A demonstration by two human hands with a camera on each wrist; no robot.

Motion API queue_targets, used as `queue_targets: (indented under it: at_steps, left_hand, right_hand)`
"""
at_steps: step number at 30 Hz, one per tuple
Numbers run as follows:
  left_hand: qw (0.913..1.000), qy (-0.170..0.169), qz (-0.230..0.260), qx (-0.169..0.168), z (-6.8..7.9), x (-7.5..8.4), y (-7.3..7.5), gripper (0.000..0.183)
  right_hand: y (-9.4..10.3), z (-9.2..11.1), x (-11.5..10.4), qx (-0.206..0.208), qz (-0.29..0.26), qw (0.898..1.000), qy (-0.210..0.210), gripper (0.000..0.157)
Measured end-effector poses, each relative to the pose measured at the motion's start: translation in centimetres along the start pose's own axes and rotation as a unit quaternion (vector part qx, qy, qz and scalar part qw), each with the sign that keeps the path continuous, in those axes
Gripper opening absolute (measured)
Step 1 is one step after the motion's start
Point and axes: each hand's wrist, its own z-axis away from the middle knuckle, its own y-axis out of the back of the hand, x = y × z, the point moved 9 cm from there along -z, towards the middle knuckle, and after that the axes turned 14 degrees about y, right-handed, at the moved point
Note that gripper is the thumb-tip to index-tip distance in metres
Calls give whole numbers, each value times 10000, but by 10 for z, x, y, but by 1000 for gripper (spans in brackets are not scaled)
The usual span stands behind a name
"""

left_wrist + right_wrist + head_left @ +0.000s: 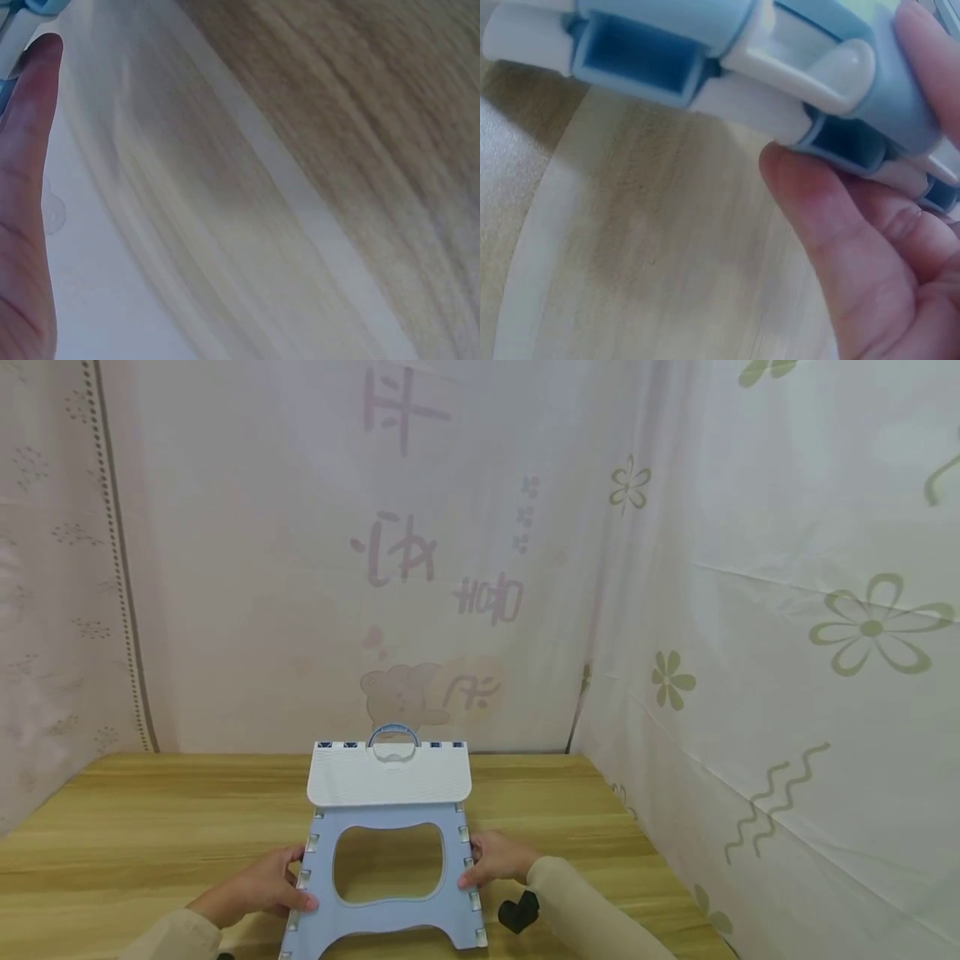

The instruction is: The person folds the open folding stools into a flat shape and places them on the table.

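A folding step stool (392, 781) with a white top panel and a light blue leg panel stands at the front of the table in the head view. A blue carry handle (393, 728) sticks up from its top edge. My left hand (258, 887) grips the stool's left side, thumb on the front face. On the opposite side my right hand (501, 858) holds the edge between thumb and fingers. Close up in the right wrist view, fingers (832, 225) touch the blue and white hinged edge. Only part of the left hand (26, 202) shows in the left wrist view.
The wood-grain table (150, 810) runs back to a pale printed curtain (285, 568). Another curtain (750, 610) with green flowers closes in the right side. A black heart-shaped item (518, 912) is beside the right sleeve.
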Motion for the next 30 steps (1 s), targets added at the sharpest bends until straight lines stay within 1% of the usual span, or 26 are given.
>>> queue_targets:
  at_steps: [4,9,15,22,24,30]
  left_hand:
    - [9999,130,-64,78,-1,-3,-1,77]
    - [9996,209,-173,109,-3,-5,0,79]
    - [9993,237,-303,3,-4,-8,-1,70]
    - [9991,309,-228,-194,-3,-8,-4,67]
    - [9989,377,-208,-208,-3,-9,-4,66]
    - [9987,411,-144,-263,-4,-11,-4,63]
  right_hand:
    - [-1,1,0,-55,-60,10000,-54,28]
    - [-3,3,-2,-80,-7,9999,-104,27]
    - [-7,4,-1,-185,22,9997,-133,24]
    - [-9,1,5,-279,-47,9994,-175,21]
    - [-8,1,6,-277,-28,9994,-204,21]
    - [-10,2,4,-381,73,9991,-149,18]
